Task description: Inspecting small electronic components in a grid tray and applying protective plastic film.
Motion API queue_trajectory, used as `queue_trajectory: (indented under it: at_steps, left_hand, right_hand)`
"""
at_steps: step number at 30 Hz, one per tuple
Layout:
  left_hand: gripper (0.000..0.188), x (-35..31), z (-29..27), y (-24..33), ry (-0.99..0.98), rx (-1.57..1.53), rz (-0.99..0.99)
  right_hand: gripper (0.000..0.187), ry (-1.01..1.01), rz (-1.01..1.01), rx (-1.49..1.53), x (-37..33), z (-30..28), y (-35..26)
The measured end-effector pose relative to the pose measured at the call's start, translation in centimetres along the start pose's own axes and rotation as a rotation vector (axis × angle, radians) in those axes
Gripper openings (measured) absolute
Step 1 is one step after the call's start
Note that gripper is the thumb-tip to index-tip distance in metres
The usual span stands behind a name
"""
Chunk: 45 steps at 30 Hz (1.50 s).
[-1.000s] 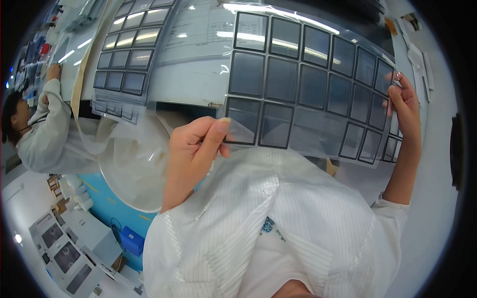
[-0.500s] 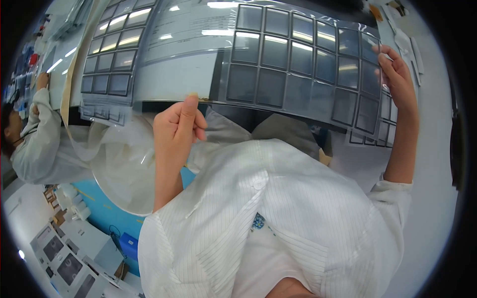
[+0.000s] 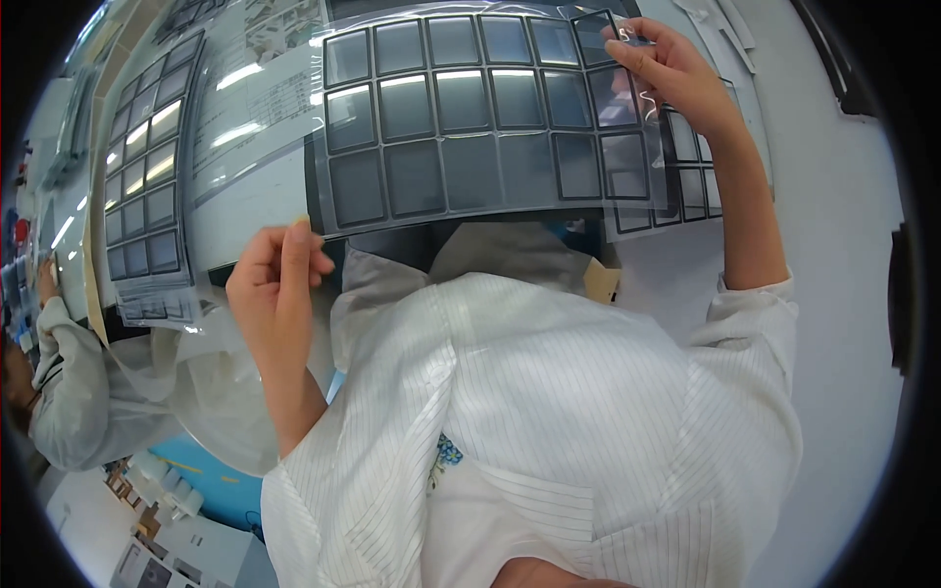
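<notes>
My right hand (image 3: pixel 676 73) pinches the upper right corner of a clear plastic sheet (image 3: pixel 470 118). Rows of rectangular grey panels with dark frames sit on that sheet; two cells in its nearest row show no dark frame. Under the sheet is a dark mat (image 3: pixel 319 191). Lower left of the sheet, just off the table's near edge, my left hand (image 3: pixel 279 274) is closed, thumb pressed to curled fingers. A tiny yellowish spot shows at the thumb's tip; whether anything is held cannot be made out.
Another panel sheet (image 3: pixel 147 171) lies at the left, beside printed papers (image 3: pixel 260 88). More framed panels (image 3: pixel 691 162) show beneath my right forearm. A co-worker's sleeve (image 3: pixel 74 392) is at far left, near a large translucent white bag (image 3: pixel 230 402).
The whole view has turned, so the table, sheets and both hands appear farther left. My right hand still grips the sheet's corner; my left hand keeps its closed pose.
</notes>
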<state>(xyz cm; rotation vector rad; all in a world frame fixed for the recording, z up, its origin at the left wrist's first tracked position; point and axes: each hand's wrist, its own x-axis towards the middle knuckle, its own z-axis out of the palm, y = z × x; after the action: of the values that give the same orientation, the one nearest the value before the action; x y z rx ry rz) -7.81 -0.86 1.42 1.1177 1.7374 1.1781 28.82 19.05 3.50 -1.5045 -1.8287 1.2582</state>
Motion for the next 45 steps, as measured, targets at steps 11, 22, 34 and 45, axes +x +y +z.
queue_trajectory:
  at_steps: [11, 22, 34, 45]
  left_hand:
    - [0.036, 6.5, 1.8, -1.4, 0.141, 0.271, 0.368]
    - [0.025, 6.7, 2.1, -1.0, 0.015, -0.101, 0.251]
    - [0.017, 7.8, 3.1, -1.4, 0.136, 0.382, 0.366]
    - [0.013, 3.0, 12.3, 4.9, -0.341, -0.095, 0.305]
  right_hand:
    - [0.024, 0.147, -0.273, 0.28, -3.0, 1.2, -4.0]
    - [0.026, -0.008, -0.299, 0.479, -1.3, 2.2, -2.6]
    - [0.023, 0.036, -0.295, 0.44, -2.1, 0.9, -2.5]
    - [0.016, 0.385, -0.119, 0.098, -6.9, -12.3, 3.1]
